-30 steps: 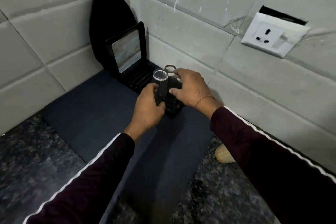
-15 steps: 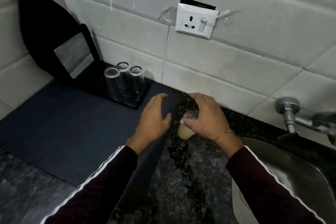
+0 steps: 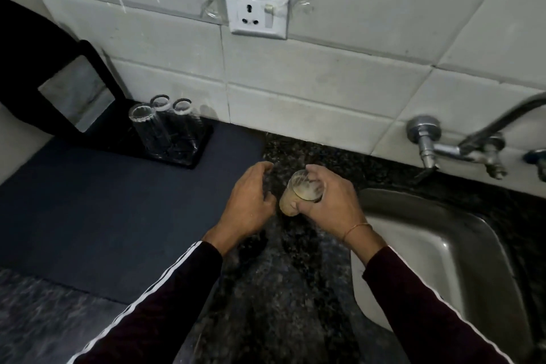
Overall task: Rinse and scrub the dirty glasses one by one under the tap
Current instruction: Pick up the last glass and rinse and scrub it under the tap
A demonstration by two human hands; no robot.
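A: While the right hand point(image 3: 331, 204) has its fingers and thumb curled round a small clear drinking glass coated inside with a milky beige film point(image 3: 300, 193), where does that glass sit?

B: It is over the dark speckled stone counter point(image 3: 289, 289), tilted with its mouth toward the far wall, just left of the stainless steel sink basin point(image 3: 461, 248). I cannot tell whether its base touches the counter.

A: And the left hand point(image 3: 251, 201)?

B: Just beside the glass on its left, fingers loosely curved and apart, gripping nothing.

A: What else holds things?

B: At the far left a black rectangular tray point(image 3: 189, 154) lies on a dark blue mat point(image 3: 103, 216). Three clear ribbed glasses point(image 3: 162, 127) stand on it close together; whatever they hold, if anything, is not visible.

A: The water source?

B: A chrome wall tap point(image 3: 428, 145) at the far right, above the sink's far edge, well apart from the held glass. A white wall socket with a switch point(image 3: 256, 15) sits higher on the tiles.
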